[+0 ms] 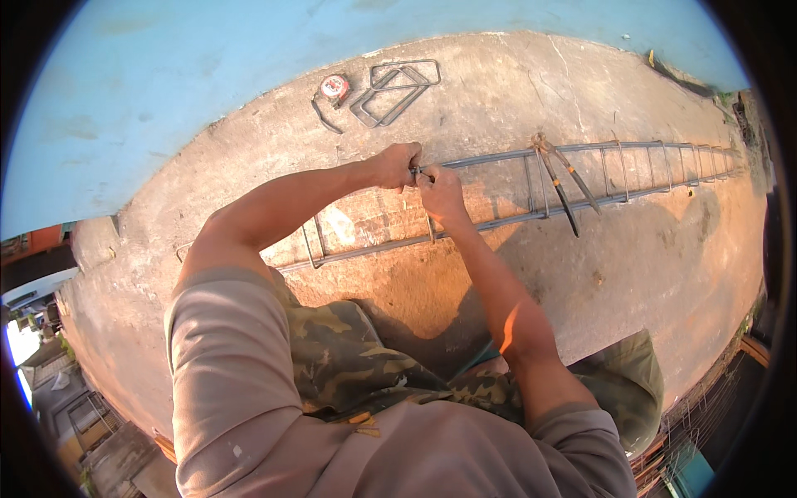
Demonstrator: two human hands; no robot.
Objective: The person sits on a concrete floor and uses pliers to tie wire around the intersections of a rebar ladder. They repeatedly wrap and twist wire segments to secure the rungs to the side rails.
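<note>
A long ladder-like rebar cage [498, 222], made of steel bars with stirrups spaced along it, lies across the concrete. At its far bar, my left hand [395, 166] is closed around the steel where a stirrup meets it. Right beside it, my right hand [442, 197] is closed with the fingers pinched together. Something small and dark shows between the two hands, too small to name. Tie pincers [567, 178] with dark handles and orange bands rest across the cage to the right, jaws toward the far bar.
Several loose bent stirrups [397, 93] lie beyond my hands, near a red and white tape measure [335, 88] and a short curved dark strip [325, 116]. A light blue wall [191, 75] bounds the far side. Thin rods [697, 423] are stacked at the lower right.
</note>
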